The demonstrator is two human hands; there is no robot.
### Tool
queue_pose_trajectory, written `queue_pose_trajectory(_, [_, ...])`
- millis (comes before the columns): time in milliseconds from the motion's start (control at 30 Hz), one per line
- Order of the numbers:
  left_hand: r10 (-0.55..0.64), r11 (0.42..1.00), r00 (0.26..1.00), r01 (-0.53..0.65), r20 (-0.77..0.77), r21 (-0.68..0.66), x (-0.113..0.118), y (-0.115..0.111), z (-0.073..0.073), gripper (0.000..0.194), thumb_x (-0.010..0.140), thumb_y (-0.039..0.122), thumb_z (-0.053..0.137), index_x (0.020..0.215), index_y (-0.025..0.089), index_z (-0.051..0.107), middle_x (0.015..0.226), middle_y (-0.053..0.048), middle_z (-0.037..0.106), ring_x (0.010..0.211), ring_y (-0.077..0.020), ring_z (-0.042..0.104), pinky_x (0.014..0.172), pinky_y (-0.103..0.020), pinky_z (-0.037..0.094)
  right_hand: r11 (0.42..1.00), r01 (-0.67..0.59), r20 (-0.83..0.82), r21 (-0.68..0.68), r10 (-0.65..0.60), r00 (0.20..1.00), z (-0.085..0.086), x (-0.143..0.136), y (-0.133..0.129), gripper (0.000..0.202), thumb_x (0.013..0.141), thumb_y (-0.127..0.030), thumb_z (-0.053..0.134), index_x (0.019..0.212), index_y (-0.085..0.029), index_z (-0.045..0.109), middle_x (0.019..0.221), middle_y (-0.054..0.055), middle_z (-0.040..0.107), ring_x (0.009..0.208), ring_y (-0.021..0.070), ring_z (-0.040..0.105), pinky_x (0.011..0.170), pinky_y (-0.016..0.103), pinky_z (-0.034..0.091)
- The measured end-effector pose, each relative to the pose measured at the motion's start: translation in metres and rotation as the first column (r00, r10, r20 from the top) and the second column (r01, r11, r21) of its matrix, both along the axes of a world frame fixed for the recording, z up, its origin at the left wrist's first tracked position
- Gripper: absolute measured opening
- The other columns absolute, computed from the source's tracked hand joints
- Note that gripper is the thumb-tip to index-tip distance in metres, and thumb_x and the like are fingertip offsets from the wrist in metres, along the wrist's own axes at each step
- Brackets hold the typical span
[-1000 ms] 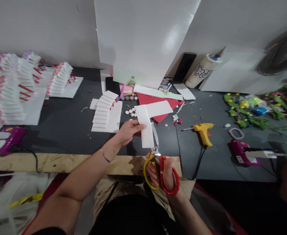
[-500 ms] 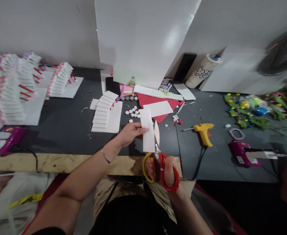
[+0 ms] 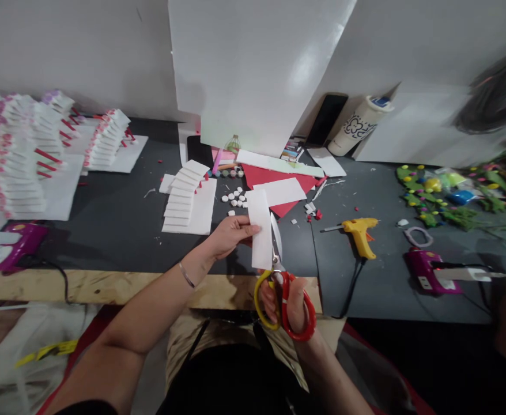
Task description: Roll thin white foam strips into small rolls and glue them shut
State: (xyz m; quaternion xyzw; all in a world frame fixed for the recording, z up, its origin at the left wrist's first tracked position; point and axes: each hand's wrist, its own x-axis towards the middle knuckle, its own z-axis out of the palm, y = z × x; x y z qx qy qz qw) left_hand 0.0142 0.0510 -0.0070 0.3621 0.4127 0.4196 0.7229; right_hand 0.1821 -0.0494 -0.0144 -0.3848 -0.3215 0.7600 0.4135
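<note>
Dark grey worktop (image 3: 127,239) runs under everything, its near edge faced by a strip of bare wood (image 3: 140,287). Over the middle of that edge, the left hand (image 3: 232,235) holds a white strip (image 3: 259,236), which has shifted slightly towards the person and to the right since a second ago. That leaves its right long edge just beside the blades of the scissors (image 3: 276,266) (whether they touch it, I cannot tell). The left thumb presses the strip's face, with the other fingers closed in behind, so the pinch is nearly flat. The right hand (image 3: 296,302) has its thumb through the red loop and fingers through the yellow one, moderately spread, and the handles stand parted.

Beyond the strip, another white piece (image 3: 282,192) lies over a red sheet (image 3: 256,174); small white rounds (image 3: 238,202) sit to the left, beside a stepped white model (image 3: 178,206). A yellow glue gun (image 3: 359,233) rests to the right.
</note>
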Motion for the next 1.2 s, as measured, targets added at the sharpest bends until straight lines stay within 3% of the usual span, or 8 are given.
queue_pose_trajectory(167, [-0.034, 0.999, 0.999, 0.035, -0.024, 0.005, -0.001, 0.000, 0.000, 0.039, 0.063, 0.038, 0.084, 0.090, 0.011, 0.075, 0.083, -0.008, 0.075, 0.070, -0.0163, 0.066, 0.067, -0.027, 0.053, 0.999, 0.017, -0.028, 0.038, -0.016, 0.999, -0.006, 0.002, -0.002, 0.067, 0.073, -0.087, 0.045, 0.108, -0.030, 0.054, 0.060, -0.003, 0.046, 0.041, 0.0116, 0.037, 0.032, 0.025, 0.033])
queue_pose_trajectory(300, [-0.094, 0.996, 0.994, 0.094, -0.051, 0.008, 0.000, -0.001, 0.000, 0.035, 0.064, 0.038, 0.083, 0.084, 0.011, 0.075, 0.078, -0.007, 0.074, 0.069, -0.0160, 0.066, 0.067, -0.028, 0.053, 0.995, 0.077, -0.070, 0.062, -0.073, 0.995, -0.011, 0.003, 0.001, 0.084, 0.073, -0.085, 0.050, 0.138, -0.035, 0.033, 0.064, -0.005, 0.048, 0.040, 0.0116, 0.039, 0.032, 0.024, 0.035])
queue_pose_trajectory(467, [-0.116, 0.993, 0.992, 0.117, -0.054, 0.007, 0.000, -0.002, -0.001, 0.036, 0.066, 0.038, 0.082, 0.087, 0.010, 0.074, 0.080, -0.008, 0.074, 0.071, -0.0172, 0.066, 0.070, -0.030, 0.053, 0.996, 0.052, -0.080, 0.077, -0.046, 0.996, -0.007, 0.002, 0.005, 0.100, 0.071, -0.086, 0.051, 0.150, -0.037, 0.013, 0.061, -0.007, 0.046, 0.040, 0.0123, 0.039, 0.033, 0.025, 0.037])
queue_pose_trajectory(667, [-0.118, 0.993, 0.992, 0.119, -0.035, 0.006, 0.000, -0.002, -0.001, 0.035, 0.064, 0.039, 0.082, 0.081, 0.011, 0.073, 0.078, -0.008, 0.074, 0.069, -0.0162, 0.066, 0.066, -0.028, 0.053, 0.991, 0.133, -0.034, 0.012, -0.133, 0.991, -0.002, -0.002, 0.003, 0.092, 0.074, -0.081, 0.053, 0.148, -0.037, 0.020, 0.060, -0.008, 0.042, 0.040, 0.0112, 0.036, 0.034, 0.024, 0.036])
queue_pose_trajectory(933, [-0.131, 0.991, 0.991, 0.131, -0.037, 0.004, -0.001, -0.002, -0.002, 0.035, 0.064, 0.040, 0.082, 0.082, 0.011, 0.075, 0.080, -0.009, 0.074, 0.069, -0.0159, 0.065, 0.066, -0.027, 0.052, 0.988, 0.146, 0.004, 0.050, -0.146, 0.989, -0.018, 0.002, 0.003, 0.095, 0.071, -0.083, 0.054, 0.149, -0.041, 0.021, 0.066, -0.007, 0.043, 0.040, 0.0097, 0.034, 0.031, 0.023, 0.032])
queue_pose_trajectory(1200, [-0.201, 0.980, 0.979, 0.201, -0.044, -0.004, -0.001, -0.002, 0.000, 0.037, 0.063, 0.043, 0.084, 0.079, 0.011, 0.075, 0.076, -0.007, 0.073, 0.065, -0.0149, 0.064, 0.064, -0.027, 0.052, 0.988, 0.152, -0.047, 0.030, -0.151, 0.987, -0.004, 0.002, 0.006, 0.096, 0.069, -0.081, 0.059, 0.149, -0.046, 0.019, 0.075, -0.004, 0.043, 0.046, 0.0103, 0.037, 0.032, 0.023, 0.035])
